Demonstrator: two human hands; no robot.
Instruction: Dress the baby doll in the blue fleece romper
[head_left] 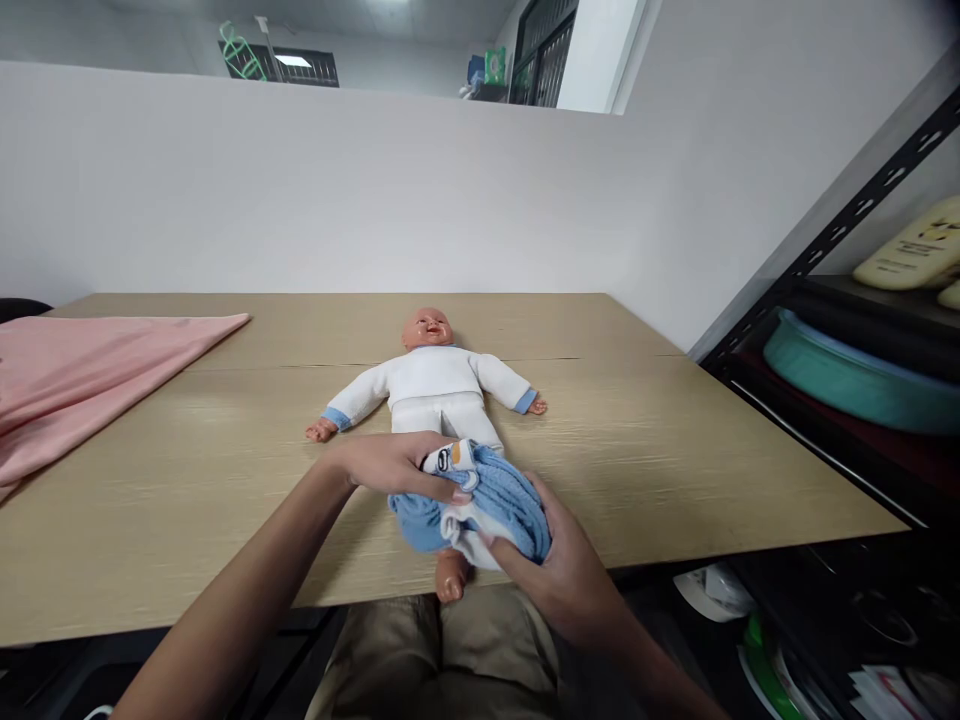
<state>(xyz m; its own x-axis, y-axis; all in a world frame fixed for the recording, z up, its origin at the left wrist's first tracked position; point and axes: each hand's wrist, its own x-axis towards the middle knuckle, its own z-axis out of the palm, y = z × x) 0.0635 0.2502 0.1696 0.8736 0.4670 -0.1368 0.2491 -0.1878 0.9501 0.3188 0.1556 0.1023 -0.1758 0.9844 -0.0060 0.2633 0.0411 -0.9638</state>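
A baby doll [431,385] in a white top with blue cuffs lies on its back on the wooden table [675,440], head away from me. Both my hands grip a bunched blue and white garment [491,500] over the doll's legs. My left hand [390,465] pinches the garment's upper edge from the left. My right hand [559,565] closes on its lower right side. One bare doll foot [450,578] sticks out below the garment at the table's near edge.
A pink cloth [82,375] lies spread at the table's left end. A dark metal shelf [847,400] stands right of the table, holding a teal round container [855,375] and other items. A white partition wall [375,190] runs behind the table.
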